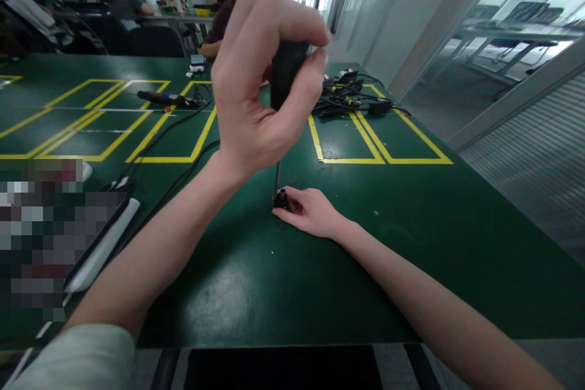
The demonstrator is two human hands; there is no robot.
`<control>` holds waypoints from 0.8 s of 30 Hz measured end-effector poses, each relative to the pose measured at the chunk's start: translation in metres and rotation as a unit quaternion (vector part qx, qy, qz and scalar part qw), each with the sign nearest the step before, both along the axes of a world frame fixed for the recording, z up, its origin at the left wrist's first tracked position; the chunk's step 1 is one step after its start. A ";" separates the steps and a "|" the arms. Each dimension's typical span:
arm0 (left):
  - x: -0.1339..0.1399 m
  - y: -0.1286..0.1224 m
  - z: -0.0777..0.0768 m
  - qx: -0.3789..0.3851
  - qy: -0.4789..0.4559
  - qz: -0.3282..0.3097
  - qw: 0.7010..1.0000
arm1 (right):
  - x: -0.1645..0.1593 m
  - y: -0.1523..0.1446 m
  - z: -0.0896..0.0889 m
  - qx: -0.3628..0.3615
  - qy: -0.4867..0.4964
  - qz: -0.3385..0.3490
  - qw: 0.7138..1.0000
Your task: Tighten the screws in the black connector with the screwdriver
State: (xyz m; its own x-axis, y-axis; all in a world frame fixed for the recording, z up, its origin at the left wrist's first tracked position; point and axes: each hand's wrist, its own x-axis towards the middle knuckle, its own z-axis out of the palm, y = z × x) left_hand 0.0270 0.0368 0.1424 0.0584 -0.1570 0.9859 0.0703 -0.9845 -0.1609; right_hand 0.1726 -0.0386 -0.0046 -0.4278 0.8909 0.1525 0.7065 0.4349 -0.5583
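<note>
My left hand [265, 73], raised in the middle of the view, is closed around the black handle of a screwdriver [284, 70]. Its thin shaft points down from under the hand, and the tip reaches a small black part [282, 202] with a round metal piece on top. Thumb and fingers of my right hand [313, 212] pinch that part against the green table [347, 292]. The exact spot where the tip meets the part is too small to make out.
A heap of black cables [342, 94] lies at the back right. Further left are a dark pen-shaped tool [167, 99] with a cord and a small device [197, 61]. Yellow tape [351, 161] marks the tabletop. Other people sit behind the table; a glass partition stands right.
</note>
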 end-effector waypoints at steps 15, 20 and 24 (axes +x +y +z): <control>0.011 -0.017 0.008 -0.143 -0.046 -0.022 0.988 | 0.001 -0.001 0.000 0.002 0.006 0.004 1.000; 0.016 -0.015 0.005 -0.244 -0.020 -0.206 0.947 | 0.001 0.000 0.000 -0.001 0.004 0.005 1.000; 0.014 -0.020 0.002 -0.311 0.017 -0.287 0.906 | 0.000 -0.001 0.002 -0.007 0.005 0.000 1.000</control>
State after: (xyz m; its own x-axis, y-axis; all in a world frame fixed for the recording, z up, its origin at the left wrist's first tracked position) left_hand 0.0406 0.0171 0.1445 0.1755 0.4150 0.8928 -0.4763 -0.7579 0.4459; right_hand 0.1727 -0.0395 -0.0030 -0.4267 0.8928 0.1446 0.7004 0.4274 -0.5716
